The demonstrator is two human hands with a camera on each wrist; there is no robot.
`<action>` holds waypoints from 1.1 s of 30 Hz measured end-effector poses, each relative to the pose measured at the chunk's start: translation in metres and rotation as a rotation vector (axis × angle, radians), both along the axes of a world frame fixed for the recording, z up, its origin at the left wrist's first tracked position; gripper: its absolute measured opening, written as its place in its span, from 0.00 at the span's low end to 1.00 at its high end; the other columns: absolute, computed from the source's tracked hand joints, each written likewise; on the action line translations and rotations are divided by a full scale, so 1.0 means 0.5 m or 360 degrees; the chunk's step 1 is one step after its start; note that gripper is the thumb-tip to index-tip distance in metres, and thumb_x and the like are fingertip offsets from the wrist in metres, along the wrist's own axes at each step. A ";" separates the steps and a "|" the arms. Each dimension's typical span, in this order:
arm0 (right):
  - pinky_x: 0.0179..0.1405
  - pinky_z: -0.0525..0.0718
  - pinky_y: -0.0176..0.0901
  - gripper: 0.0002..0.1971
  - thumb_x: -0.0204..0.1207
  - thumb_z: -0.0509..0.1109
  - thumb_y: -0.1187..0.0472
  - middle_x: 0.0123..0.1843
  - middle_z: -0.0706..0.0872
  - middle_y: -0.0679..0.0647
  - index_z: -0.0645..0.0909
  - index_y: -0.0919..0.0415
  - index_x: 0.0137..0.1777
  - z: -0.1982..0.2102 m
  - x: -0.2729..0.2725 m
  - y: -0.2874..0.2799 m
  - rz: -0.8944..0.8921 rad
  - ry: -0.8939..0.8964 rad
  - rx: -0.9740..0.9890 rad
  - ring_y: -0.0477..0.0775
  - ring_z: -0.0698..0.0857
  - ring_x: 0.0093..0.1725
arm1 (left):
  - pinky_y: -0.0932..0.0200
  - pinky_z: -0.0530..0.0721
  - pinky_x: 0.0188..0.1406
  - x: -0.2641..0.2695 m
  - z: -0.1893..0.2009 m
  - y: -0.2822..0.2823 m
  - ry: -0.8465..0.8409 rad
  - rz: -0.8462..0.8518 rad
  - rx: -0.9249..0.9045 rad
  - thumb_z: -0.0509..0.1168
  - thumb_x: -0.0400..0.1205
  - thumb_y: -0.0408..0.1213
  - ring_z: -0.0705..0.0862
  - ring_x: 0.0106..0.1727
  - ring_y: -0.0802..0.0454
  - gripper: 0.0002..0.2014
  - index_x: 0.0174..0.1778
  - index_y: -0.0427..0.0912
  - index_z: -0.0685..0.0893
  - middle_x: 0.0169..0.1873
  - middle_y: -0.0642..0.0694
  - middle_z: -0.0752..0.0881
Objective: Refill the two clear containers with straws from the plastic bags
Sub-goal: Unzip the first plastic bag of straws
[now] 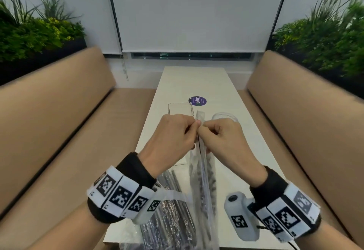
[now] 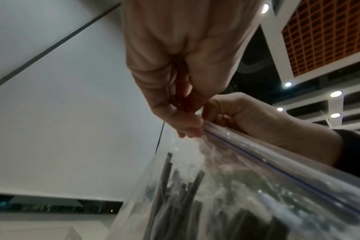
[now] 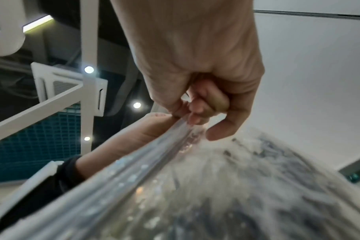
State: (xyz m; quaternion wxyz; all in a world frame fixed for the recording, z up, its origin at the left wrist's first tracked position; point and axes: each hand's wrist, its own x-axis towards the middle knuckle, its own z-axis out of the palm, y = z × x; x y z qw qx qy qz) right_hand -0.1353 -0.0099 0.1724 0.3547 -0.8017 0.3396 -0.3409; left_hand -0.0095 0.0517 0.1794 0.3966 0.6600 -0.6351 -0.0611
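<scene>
A clear zip bag (image 1: 202,181) of dark straws (image 2: 169,191) is held up edge-on over the white table (image 1: 197,84). My left hand (image 1: 175,131) and right hand (image 1: 220,133) meet at its top and each pinches one side of the zip strip (image 2: 247,149). The same strip (image 3: 146,160) runs toward the right wrist camera, still pressed together along most of its length. A second bag of dark straws (image 1: 167,210) lies flat on the table under my left wrist. Beyond my hands stand a square clear container (image 1: 180,109) and a round clear container (image 1: 225,117).
A round purple sticker (image 1: 198,100) lies on the table behind the containers. Tan bench seats (image 1: 69,131) run along both sides of the table. Planters with green plants (image 1: 35,33) stand behind the seat backs.
</scene>
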 end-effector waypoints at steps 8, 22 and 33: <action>0.26 0.69 0.40 0.18 0.75 0.65 0.60 0.17 0.71 0.55 0.74 0.61 0.23 -0.007 -0.001 -0.009 -0.0032 0.0062 -0.0188 0.45 0.68 0.22 | 0.61 0.88 0.34 0.007 -0.018 -0.008 0.0681 0.0037 -0.0057 0.68 0.81 0.33 0.89 0.26 0.54 0.11 0.33 0.38 0.90 0.24 0.44 0.89; 0.23 0.73 0.33 0.17 0.78 0.69 0.63 0.21 0.76 0.58 0.71 0.66 0.30 0.000 -0.005 -0.037 -0.0021 0.0046 0.0018 0.47 0.87 0.21 | 0.51 0.87 0.26 -0.027 -0.039 -0.004 0.0756 0.0299 -0.0194 0.64 0.77 0.27 0.87 0.23 0.44 0.05 0.37 0.32 0.75 0.20 0.43 0.84; 0.35 0.80 0.49 0.07 0.73 0.68 0.63 0.28 0.79 0.52 0.72 0.58 0.47 -0.012 0.003 -0.020 -0.0160 0.0138 -0.0294 0.57 0.82 0.32 | 0.81 0.70 0.41 -0.027 -0.060 -0.022 0.0190 0.0235 -0.0024 0.61 0.80 0.30 0.75 0.38 0.64 0.14 0.51 0.51 0.89 0.39 0.50 0.76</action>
